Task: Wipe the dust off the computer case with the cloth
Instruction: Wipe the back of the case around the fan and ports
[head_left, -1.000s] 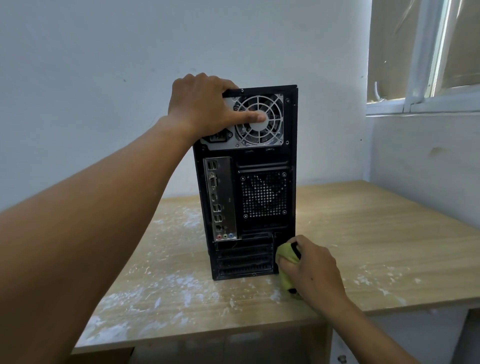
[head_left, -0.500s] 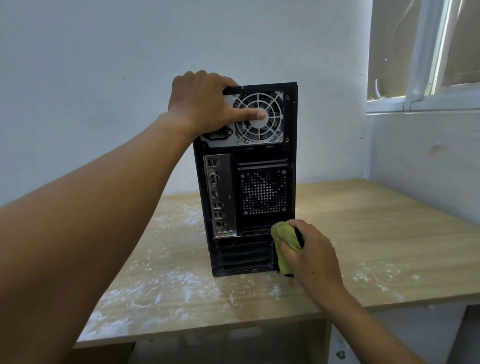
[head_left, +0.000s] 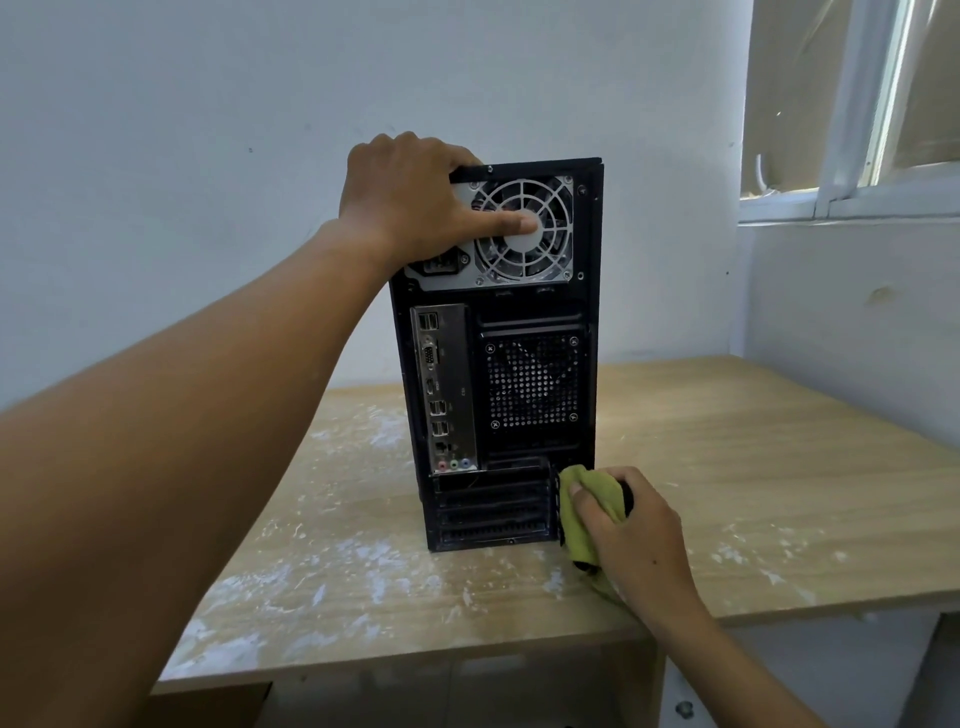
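Fingers (head_left: 589, 506) of my right hand (head_left: 636, 540) curl tightly around the bunched yellow-green cloth (head_left: 582, 519), pressing it to the lower right rear edge of the upright black metal computer case (head_left: 519, 389). At the case's top left corner, my left hand (head_left: 415, 202) grips the edge, its thumb lying across the round fan grille (head_left: 524, 228). Beneath the case, I see the dust-streaked pale wooden desk (head_left: 753, 467).

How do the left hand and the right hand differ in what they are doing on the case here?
The left hand grips the top rear corner of the computer case, bare, thumb lying across the fan grille. The right hand sits low, at the case's bottom right edge, clutching the green cloth against it. Both touch the upright case.
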